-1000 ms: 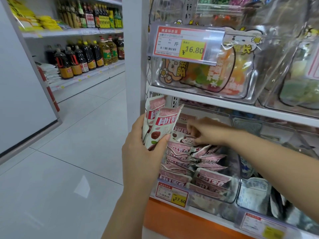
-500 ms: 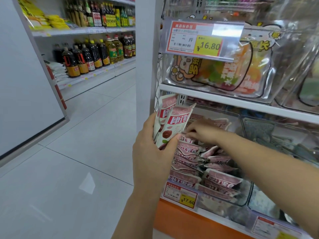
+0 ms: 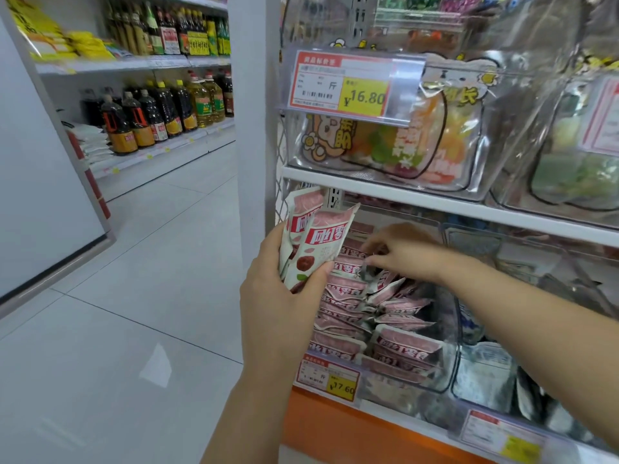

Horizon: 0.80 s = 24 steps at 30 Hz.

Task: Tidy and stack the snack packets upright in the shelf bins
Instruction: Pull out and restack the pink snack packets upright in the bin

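My left hand (image 3: 278,296) grips two packets (image 3: 318,242) upright at the left edge of the bin (image 3: 449,356). My right hand (image 3: 405,252) pinches a loose packet (image 3: 350,268) inside. Advised: lift clear, align tops.

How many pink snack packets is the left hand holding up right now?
2. The front pink-and-white foil packet stands upright in the left hand; the rear pink-and-white foil packet peeks out behind it, upper left. Others may be hidden behind.
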{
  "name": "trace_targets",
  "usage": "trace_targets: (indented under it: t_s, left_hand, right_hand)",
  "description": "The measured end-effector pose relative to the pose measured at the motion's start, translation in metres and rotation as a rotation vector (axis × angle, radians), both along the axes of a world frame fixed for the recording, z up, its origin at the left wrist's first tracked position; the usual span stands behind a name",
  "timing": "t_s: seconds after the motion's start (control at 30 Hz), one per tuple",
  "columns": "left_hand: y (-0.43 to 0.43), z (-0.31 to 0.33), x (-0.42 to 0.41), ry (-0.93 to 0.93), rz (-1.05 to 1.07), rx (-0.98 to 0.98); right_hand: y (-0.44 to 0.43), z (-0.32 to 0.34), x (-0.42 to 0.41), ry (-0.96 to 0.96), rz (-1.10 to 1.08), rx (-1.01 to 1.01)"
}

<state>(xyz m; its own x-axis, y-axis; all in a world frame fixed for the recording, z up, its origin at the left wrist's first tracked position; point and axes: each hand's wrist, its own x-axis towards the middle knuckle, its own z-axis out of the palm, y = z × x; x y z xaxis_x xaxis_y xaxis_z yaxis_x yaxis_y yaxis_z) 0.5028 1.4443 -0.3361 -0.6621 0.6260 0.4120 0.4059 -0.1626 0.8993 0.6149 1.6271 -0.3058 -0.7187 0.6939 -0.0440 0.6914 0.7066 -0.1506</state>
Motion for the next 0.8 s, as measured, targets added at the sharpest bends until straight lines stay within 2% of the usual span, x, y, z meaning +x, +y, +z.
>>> trace_targets:
  t_s: [0.2,0.37,0.5,0.63,0.7,0.8]
  left_hand:
    - [-0.002,0.002,-0.005,0.002,-0.001,0.008]
    - [-0.001,0.002,-0.007,0.021,0.011,0.007]
    - [0.001,0.002,-0.004,0.015,0.009,0.001]
    - [0.001,0.001,-0.002,0.02,-0.008,-0.017]
    - [0.001,0.001,-0.001,0.02,-0.011,-0.02]
    - [0.001,0.003,0.002,0.01,-0.019,-0.027]
  right_hand:
    - [0.004,-0.021,-0.034,-0.051,-0.046,0.02]
    - [0.01,-0.023,-0.026,0.12,-0.114,-0.013]
    - [0.009,-0.022,-0.022,-0.046,0.041,-0.13]
    - [0.004,0.001,0.004,0.193,-0.114,-0.091]
    - [-0.004,0.007,0.025,0.244,-0.157,-0.093]
    - [-0.018,0.01,0.046,0.102,-0.103,-0.024]
